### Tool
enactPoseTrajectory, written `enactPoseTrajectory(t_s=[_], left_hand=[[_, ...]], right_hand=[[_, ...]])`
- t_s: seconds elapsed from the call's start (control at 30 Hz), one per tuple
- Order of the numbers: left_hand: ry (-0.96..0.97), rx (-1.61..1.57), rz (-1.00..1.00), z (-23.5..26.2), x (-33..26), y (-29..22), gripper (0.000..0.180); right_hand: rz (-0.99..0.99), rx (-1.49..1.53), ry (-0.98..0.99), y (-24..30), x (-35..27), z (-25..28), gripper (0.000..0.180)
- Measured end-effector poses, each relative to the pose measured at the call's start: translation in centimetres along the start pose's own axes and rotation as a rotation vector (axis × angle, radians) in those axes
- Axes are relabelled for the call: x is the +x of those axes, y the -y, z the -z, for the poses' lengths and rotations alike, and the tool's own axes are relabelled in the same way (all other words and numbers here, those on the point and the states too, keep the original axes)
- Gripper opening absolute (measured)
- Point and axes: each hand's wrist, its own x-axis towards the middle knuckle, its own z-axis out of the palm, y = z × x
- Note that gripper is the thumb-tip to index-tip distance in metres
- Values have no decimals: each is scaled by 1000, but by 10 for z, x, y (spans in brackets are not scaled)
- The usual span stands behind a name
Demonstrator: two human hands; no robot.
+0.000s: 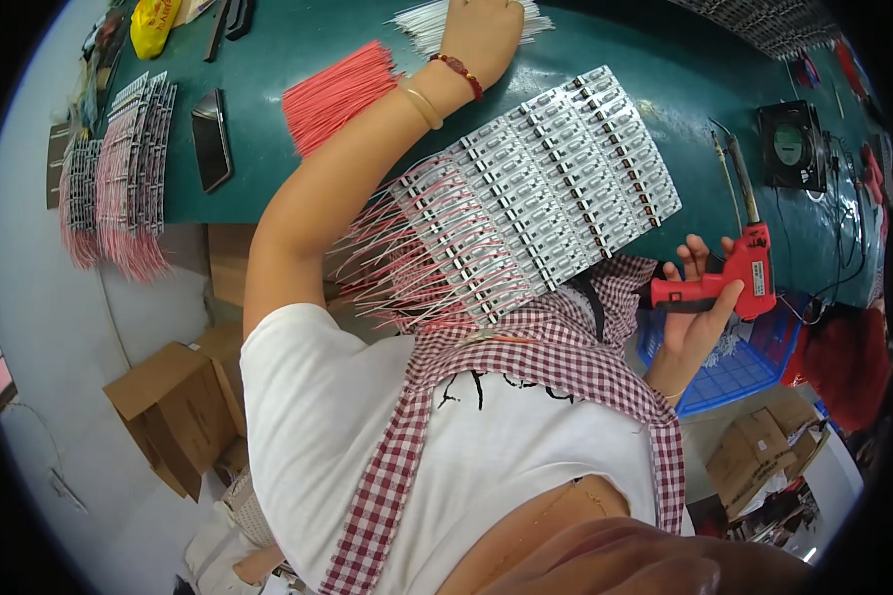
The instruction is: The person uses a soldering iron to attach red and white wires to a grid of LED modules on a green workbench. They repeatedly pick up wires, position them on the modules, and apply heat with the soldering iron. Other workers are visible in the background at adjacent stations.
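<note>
My left hand [481, 42] reaches to the far edge of the view, over a bundle of white wires [422, 28]. Its fingers are curled in; what they pinch, if anything, is hidden. A red soldering gun [759, 273] is in my right hand [693, 342], its metal tip pointing away from me. Between the hands lies a panel of small grey circuit boards [556, 164] in slanted rows. Red and white wires [437, 258] hang from its left rows toward me. A bundle of red wires [337, 94] rests left of the panel, beside my left forearm.
A phone [210, 139] and wired board panels [129, 164] lie on the green table [258, 50] at left. A black device with a round face [794, 146] and cables are at right. Below the edge are a blue basket [729, 382] and cardboard boxes [174, 407]. More panels [764, 25] lie far right.
</note>
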Motion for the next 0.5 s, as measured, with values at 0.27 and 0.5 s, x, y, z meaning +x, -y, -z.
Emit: enactPoseTrajectory(t_s=[0.27,0.5], left_hand=[[-36,-63,196,-3,4,12,20],[-504,-1186,445,44,-1,-10,24]], right_hand=[[20,16,16,4,10,1,62],[-14,68,65,-2,10,4,59]])
